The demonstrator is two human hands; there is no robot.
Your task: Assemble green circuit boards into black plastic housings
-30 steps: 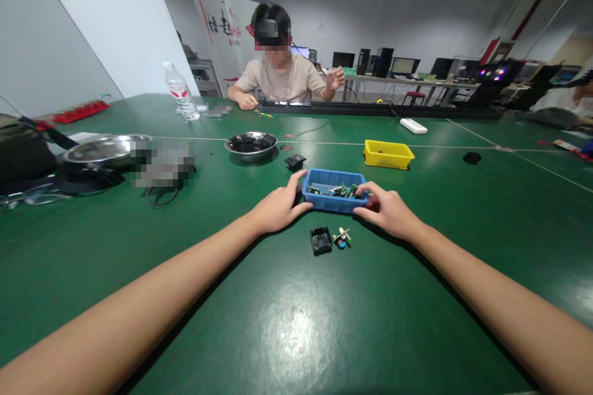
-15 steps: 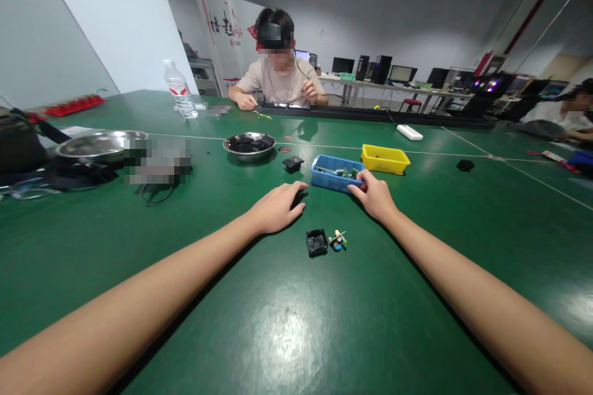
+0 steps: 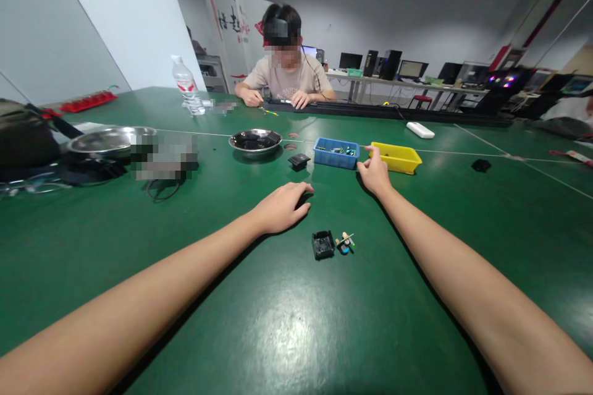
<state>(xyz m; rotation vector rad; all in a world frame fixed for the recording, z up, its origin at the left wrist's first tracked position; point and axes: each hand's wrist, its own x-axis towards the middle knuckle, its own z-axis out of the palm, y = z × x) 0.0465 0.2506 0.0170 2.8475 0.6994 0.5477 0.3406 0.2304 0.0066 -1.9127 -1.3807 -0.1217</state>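
My left hand (image 3: 285, 208) rests on the green table, thumb and fingers apart, with nothing in it. At the right end of a blue bin (image 3: 336, 160) is my right hand (image 3: 374, 175), its index finger stretched forward and no object in its grasp. Whether a fingertip touches the bin I cannot tell. Small green circuit boards (image 3: 340, 150) lie inside the bin. Just beyond my right hand stands a yellow bin (image 3: 402, 163). Nearer to me, an open black plastic housing (image 3: 323, 245) sits beside a small circuit board with components (image 3: 345, 243).
A black plastic part (image 3: 299, 161) lies left of the blue bin. Further left are a metal bowl (image 3: 256, 151) holding black parts, a larger metal dish (image 3: 111, 140) and a water bottle (image 3: 189, 91). Across the table, a person (image 3: 288, 76) works at a long black bar (image 3: 380, 112).
The blue bin has been pushed away from me, up beside the yellow bin, and my right hand has let go of it. The person opposite has lowered a raised hand. My left hand stays put.
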